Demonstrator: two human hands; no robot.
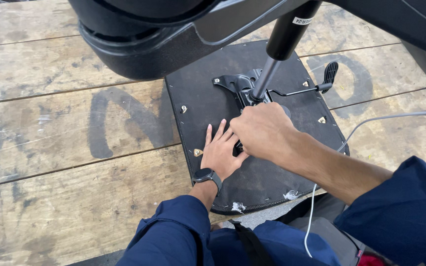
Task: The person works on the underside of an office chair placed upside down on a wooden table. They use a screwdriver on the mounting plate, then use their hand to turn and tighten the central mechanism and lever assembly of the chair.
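The wooden worktop carries an upturned black seat base, directly beneath both hands. Its gas cylinder slants up and away from the metal mechanism plate. The right hand is curled closed over the plate's near end; what it grips is hidden. The left hand lies flat, fingers spread, touching it.

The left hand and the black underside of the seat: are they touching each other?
Touching. In the head view, the left hand lies flat, palm down, on the black seat underside, fingers spread beside the metal mechanism plate; no gap shows beneath it.
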